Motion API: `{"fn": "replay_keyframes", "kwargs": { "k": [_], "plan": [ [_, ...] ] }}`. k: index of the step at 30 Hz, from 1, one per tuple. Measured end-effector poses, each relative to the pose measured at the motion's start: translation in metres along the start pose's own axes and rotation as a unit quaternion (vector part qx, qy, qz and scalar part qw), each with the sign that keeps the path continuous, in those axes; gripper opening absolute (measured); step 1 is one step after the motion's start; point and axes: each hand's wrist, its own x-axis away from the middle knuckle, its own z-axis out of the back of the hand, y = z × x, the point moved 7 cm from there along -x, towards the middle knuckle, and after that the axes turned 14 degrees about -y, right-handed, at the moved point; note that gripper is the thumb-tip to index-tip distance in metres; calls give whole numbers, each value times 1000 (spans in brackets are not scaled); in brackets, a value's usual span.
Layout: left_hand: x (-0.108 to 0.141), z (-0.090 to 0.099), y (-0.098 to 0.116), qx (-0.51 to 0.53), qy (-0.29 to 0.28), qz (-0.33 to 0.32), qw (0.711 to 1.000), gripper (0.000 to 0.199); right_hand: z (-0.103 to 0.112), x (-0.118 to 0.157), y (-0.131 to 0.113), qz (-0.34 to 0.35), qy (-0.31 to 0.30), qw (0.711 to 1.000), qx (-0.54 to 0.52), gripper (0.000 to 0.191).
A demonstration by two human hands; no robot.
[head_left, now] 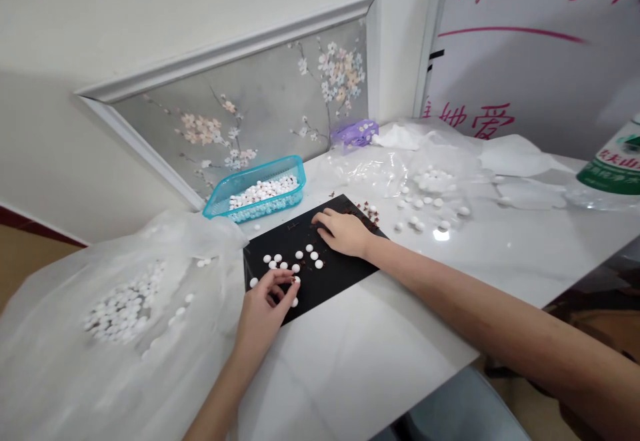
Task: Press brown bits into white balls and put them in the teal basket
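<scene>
A black mat (330, 289) lies on the white table, with several white round pieces (309, 248) and small reddish-brown pieces (370, 214) on and beside it. At the mat's near left part, my left hand (267, 299) has its thumb and fingers closed round a white piece (297, 280) with a brown bit on it. My right hand (343, 231) rests on the far right part of the mat, fingers curled low over the surface; whatever is under its fingertips is hidden or too small to name.
A blue basket (254, 192) of white pieces stands behind the mat. Plastic sheeting with white pieces (120, 307) covers the left. At the right are more white pieces (415, 221), clear plastic, a purple bag (356, 134) and a large bottle (613, 161).
</scene>
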Motion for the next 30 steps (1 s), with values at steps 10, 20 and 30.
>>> {"fn": "replay_keyframes", "kwargs": {
  "k": [10, 20, 30],
  "plan": [
    [0, -1, -2, -48, -11, 6, 999, 23, -5, -3, 3, -8, 0, 1000, 21, 21],
    [2, -3, 9, -159, -30, 6, 987, 24, -2, -1, 3, -10, 7, 1000, -8, 20],
    [3, -8, 15, -211, -18, -30, 977, 19, -4, -2, 0, 6, 16, 999, -28, 16]
  ]
}}
